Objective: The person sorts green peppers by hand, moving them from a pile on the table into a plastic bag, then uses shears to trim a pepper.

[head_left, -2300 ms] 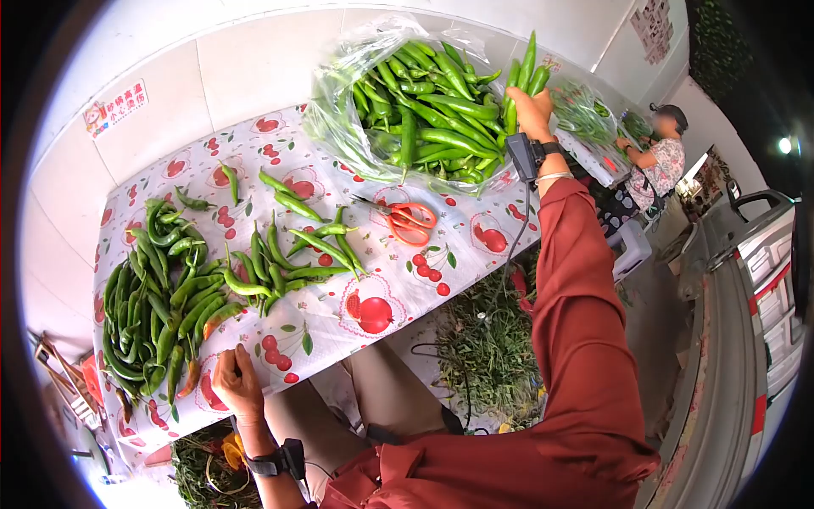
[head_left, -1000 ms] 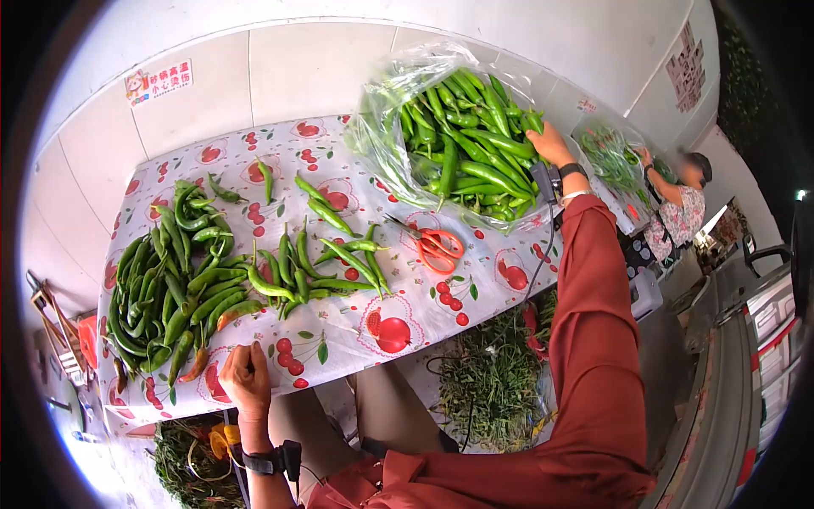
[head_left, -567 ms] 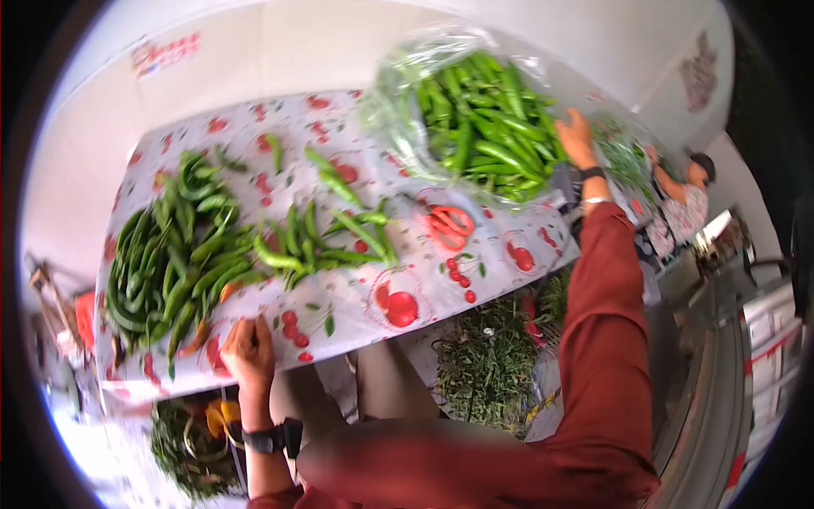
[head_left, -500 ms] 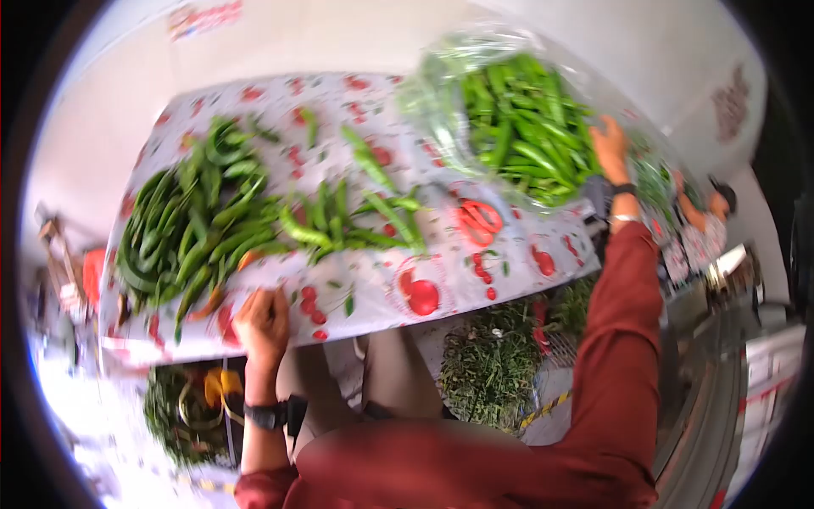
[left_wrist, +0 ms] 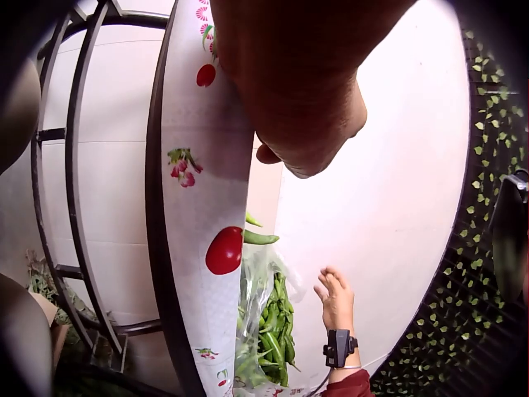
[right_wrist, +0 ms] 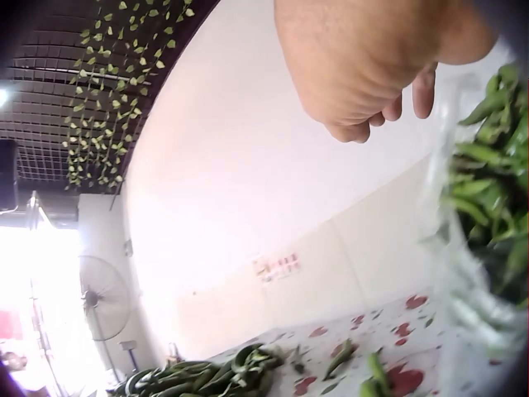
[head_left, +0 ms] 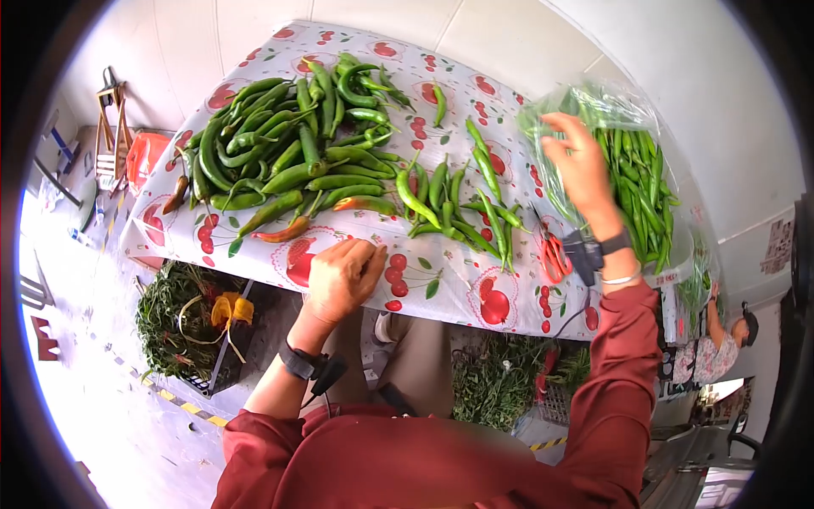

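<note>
In the head view my right hand (head_left: 582,170) is raised in front of the clear bag (head_left: 551,110) of green peppers (head_left: 636,187), fingers loosely bent, holding nothing. The left wrist view shows that right hand (left_wrist: 337,302) above the bag's peppers (left_wrist: 277,331). My left hand (head_left: 341,276) is curled at the table's front edge, below a large pile of peppers (head_left: 288,148), with nothing visible in it. Between pile and bag lie several loose peppers (head_left: 441,199) and red-handled scissors (head_left: 555,259).
The cherry-patterned tablecloth (head_left: 424,280) covers the table. Below it stand a crate of greens (head_left: 174,322) and a heap of cut greens (head_left: 492,382). Another person (head_left: 716,348) is at the far right. A red bag (head_left: 146,159) lies at the left.
The head view has swung left. My right hand has left the bag's far side, empty, and moved left over its near side. The left hand remains curled by the table edge.
</note>
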Demonstrator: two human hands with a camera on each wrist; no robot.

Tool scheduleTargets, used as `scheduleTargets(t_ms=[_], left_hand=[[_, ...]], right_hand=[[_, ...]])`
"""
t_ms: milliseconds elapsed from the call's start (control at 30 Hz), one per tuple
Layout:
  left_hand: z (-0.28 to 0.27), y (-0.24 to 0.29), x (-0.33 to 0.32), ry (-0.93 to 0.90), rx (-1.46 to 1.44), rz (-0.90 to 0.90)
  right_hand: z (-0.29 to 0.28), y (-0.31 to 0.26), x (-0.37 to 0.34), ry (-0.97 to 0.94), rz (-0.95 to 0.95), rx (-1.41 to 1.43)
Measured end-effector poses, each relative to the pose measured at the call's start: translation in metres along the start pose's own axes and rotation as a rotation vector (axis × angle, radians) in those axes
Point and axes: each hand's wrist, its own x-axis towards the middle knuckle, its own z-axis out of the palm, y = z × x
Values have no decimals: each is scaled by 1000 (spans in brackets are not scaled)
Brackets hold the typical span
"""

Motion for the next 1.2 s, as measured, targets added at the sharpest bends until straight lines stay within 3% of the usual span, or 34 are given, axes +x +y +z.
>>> scheduleTargets(t_ms=[200, 233, 267, 333, 400, 533, 667, 1000, 1200], left_hand=[[2, -11, -5, -9, -75, 47], [2, -11, -5, -17, -80, 54], [0, -10, -4, -27, -117, 47], [-3, -10, -3, -17, -132, 75], [-2, -13, -5, -50, -96, 94], [-2, -14, -5, -59, -116, 98], [-2, -15, -6, -75, -124, 126], [-3, -17, -6, -62, -176, 142], [-18, -18, 0, -51, -323, -7]], right_hand=[[108, -38, 50, -283, -197, 95], [120, -54, 58, -411, -11, 229], [136, -57, 68, -415, -20, 228], [171, -57, 89, -436, -501, 100], [198, -63, 99, -443, -638, 31], [238, -66, 113, -596, -501, 0], [248, -54, 121, -556, -520, -79], [203, -43, 90, -601, -509, -137], [161, -30, 69, -678, -263, -51]])
